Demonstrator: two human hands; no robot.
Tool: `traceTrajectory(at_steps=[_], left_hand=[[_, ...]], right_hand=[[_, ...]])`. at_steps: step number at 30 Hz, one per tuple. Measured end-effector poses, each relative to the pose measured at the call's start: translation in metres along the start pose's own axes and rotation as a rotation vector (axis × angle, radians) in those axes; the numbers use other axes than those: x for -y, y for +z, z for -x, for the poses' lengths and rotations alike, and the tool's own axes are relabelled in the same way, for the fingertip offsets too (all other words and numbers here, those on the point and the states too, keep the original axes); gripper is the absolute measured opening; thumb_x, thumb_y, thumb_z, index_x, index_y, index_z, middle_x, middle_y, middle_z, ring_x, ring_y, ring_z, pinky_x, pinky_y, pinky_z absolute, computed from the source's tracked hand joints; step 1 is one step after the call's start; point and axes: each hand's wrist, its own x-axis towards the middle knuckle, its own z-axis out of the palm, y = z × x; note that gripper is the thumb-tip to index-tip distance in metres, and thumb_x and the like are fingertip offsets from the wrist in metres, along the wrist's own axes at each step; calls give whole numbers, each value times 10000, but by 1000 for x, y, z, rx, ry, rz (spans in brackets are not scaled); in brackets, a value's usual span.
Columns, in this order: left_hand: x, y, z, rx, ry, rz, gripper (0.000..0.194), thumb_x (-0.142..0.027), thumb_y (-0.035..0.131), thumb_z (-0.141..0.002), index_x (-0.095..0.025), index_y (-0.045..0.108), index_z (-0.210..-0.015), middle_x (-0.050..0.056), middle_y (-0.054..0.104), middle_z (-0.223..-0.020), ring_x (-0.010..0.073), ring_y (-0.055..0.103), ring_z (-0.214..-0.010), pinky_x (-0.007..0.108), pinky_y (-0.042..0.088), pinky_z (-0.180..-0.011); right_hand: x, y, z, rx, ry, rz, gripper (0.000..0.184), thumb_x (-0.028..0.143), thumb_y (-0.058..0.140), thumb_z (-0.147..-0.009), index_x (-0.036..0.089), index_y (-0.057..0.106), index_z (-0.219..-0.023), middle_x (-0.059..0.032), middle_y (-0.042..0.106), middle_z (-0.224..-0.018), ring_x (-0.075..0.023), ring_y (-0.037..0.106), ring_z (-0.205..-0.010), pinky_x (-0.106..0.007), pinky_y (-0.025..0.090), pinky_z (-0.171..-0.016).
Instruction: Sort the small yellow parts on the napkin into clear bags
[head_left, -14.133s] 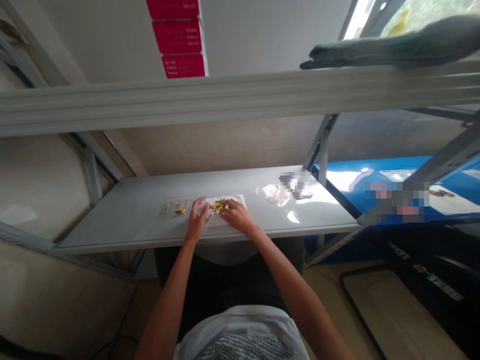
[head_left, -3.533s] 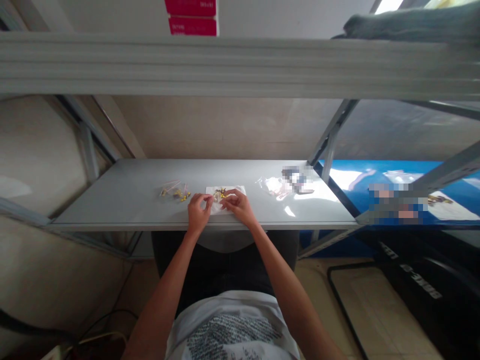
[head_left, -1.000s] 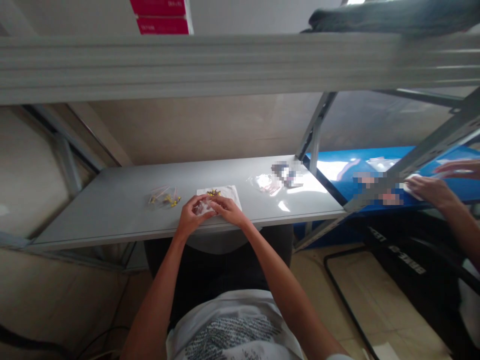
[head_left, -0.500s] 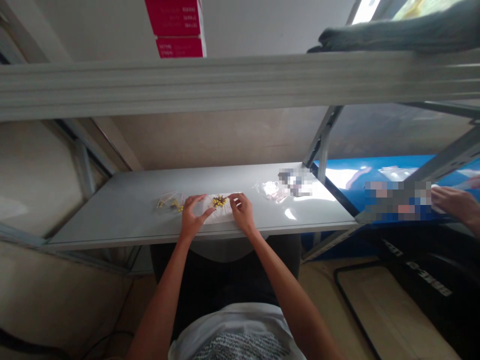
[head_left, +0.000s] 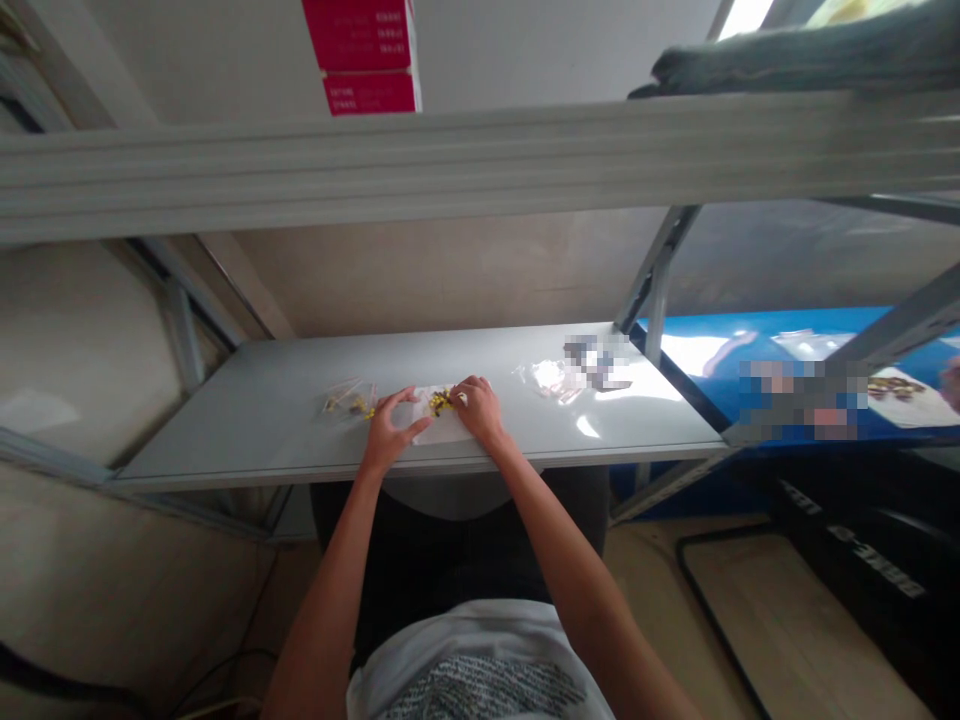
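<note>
A small pile of yellow pieces (head_left: 438, 402) lies on a white sheet (head_left: 444, 432) near the front of the grey shelf board (head_left: 262, 420). My left hand (head_left: 390, 432) rests flat on the sheet's left edge, its fingers spread and the thumb pointing at the pile. My right hand (head_left: 478, 408) sits at the pile's right side. Its fingers are curled together at the yellow pieces, and what they pinch is too small to make out. A small clear bag (head_left: 347, 400) with a few yellow pieces lies just left of my left hand.
More clear bags (head_left: 550, 377) lie at the right end of the board beside a metal upright (head_left: 654, 290). A blue surface (head_left: 750, 350) adjoins on the right. An upper shelf beam (head_left: 480, 160) crosses overhead, with pink boxes (head_left: 364, 60) above it.
My left hand has slid onto the sheet's edge and my right hand has closed in on the pile. Another person's hand at the far right has left the view.
</note>
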Motion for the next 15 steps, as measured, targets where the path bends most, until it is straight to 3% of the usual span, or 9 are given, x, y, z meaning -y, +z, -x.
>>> traceTrajectory(at_steps=[10,15], left_hand=[[4,1,0,4,23,-39,574,-453,824,-757,-230,663,-1261,76,726,-1156,282,641,-1144,473,447,-1082],[5,2,0,38,22,-55,551,-467,812,-761,-239,676,-1244,76,725,-1168,293,637,-1158,472,468,-1064]], right_hand=[[-3,4,0,26,-12,16,114,179,645,-936,196,756,-918,-89,687,-978,-236,580,-958,-346,433,-934],[-5,4,1,-31,-7,-36,203,133,545,-965,194,730,-1020,-88,677,-1018,-234,577,-998,-333,438,-937]])
